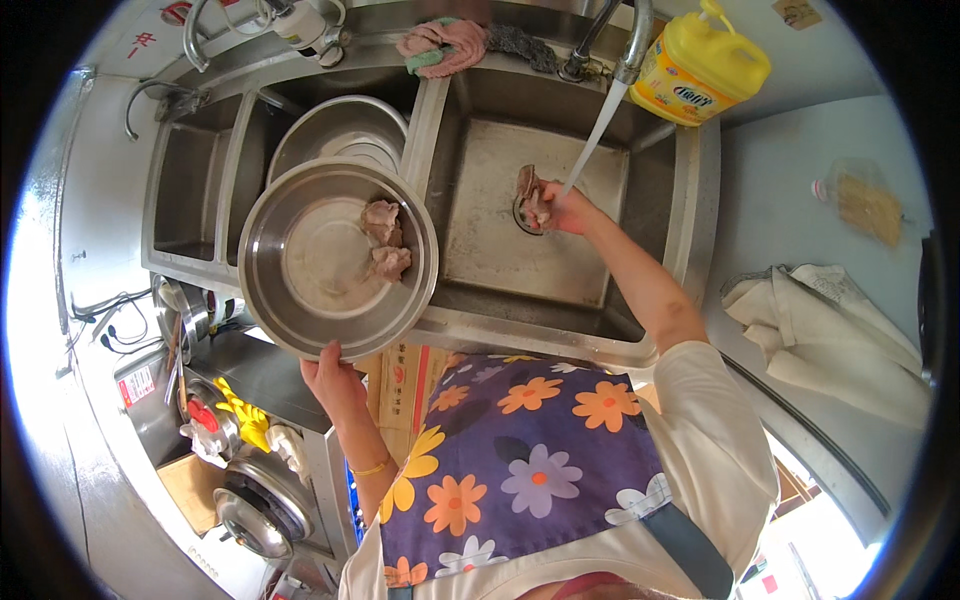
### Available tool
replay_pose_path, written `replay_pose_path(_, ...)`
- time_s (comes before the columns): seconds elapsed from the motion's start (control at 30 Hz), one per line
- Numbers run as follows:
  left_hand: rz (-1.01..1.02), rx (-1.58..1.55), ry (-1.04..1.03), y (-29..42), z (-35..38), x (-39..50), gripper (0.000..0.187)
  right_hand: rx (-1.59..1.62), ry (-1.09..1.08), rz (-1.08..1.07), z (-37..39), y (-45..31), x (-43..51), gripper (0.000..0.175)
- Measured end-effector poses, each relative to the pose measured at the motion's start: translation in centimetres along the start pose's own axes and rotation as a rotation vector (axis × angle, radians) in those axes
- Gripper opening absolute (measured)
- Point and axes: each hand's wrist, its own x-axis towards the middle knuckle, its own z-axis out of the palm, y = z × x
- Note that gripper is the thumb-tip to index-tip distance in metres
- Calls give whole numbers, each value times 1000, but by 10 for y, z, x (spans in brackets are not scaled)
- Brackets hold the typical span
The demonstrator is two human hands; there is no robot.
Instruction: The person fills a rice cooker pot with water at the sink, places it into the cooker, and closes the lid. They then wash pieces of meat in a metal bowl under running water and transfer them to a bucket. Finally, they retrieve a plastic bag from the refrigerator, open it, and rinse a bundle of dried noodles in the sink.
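My left hand (334,381) grips the near rim of a large stainless steel basin (262,300), which is held over the sink's divider and front edge. Two pieces of greyish-pink meat (382,222) lie inside the basin on its right side. In the right sink bowl (487,262), my right hand (562,208) holds another piece of meat (529,196) above the drain. Water (600,124) pours from the curved faucet (634,56) onto or close beside that hand.
Another steel basin (337,120) sits in the middle sink bowl. Behind the sink lie a pink cloth (450,46) and a dark scouring pad (523,46). A yellow detergent jug (694,71) stands at the back right corner. A pale cloth (817,322) and a plastic bottle (862,196) rest on the right counter.
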Motion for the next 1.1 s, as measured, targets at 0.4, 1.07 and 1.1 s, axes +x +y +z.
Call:
replay_pose_path(0.4,67,-47,28,-2,-19,-18,31,-10,200,61,3,-6,-10,21)
replay_pose_path(1.07,53,-96,-7,5,-6,-19,35,-20,165,-198,19,-59,10,17)
replay_pose_path(1.1,60,-94,-14,5,-6,-19,35,-31,149,-200,20,-60,13,15)
